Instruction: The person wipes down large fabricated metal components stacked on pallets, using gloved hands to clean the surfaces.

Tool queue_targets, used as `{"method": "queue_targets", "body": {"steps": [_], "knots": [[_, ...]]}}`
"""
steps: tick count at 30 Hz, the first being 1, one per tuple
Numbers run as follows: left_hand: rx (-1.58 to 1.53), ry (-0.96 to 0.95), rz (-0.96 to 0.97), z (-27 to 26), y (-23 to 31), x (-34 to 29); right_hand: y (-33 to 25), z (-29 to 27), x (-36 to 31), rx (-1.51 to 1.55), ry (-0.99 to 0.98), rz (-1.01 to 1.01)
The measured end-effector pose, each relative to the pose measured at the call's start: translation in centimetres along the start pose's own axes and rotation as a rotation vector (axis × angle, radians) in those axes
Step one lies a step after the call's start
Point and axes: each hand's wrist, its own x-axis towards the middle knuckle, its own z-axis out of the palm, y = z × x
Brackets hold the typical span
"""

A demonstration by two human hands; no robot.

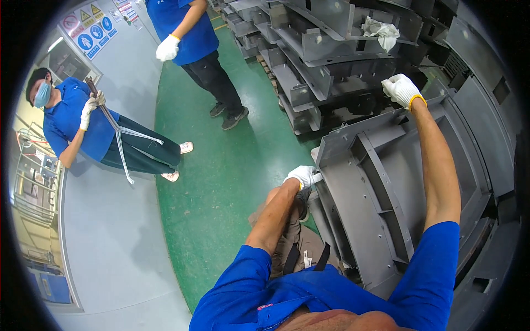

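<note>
In front of me lies a large grey sheet-metal frame [353, 187] with raised flanges, curved ribs and several small holes. My left hand [302, 176], in a white knit glove, is closed around the frame's near left edge. At the far side my right hand [402, 91], gloved alike with a yellow cuff, is curled just past the frame's upper flange. Its fingertips are turned away, so what they grip, if anything, is hidden. Both my arms are spread apart over the frame.
Stacked grey metal frames [309, 71] fill the far side, with a white rag [381, 33] on top. Larger panels [486, 132] stand at right. Two people in blue shirts stand left on the green floor [199, 220]; one holds metal strips [113, 124] with white straps.
</note>
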Motion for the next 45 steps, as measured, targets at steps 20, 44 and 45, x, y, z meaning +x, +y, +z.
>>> {"method": "queue_targets", "body": {"steps": [20,44,45], "knots": [[0.008,0.01,0.007,0.2,-0.4,0.2,-0.3,0.0,-0.1,0.023,-0.026,0.02],[-0.001,0.009,0.012,-0.1,-0.1,-0.2,-0.1,0.1,0.0,0.062,-0.02,0.029],[-0.001,0.01,0.011,0.0,-0.3,-0.1,-0.3,0.1,0.0,0.061,-0.022,0.028]]}}
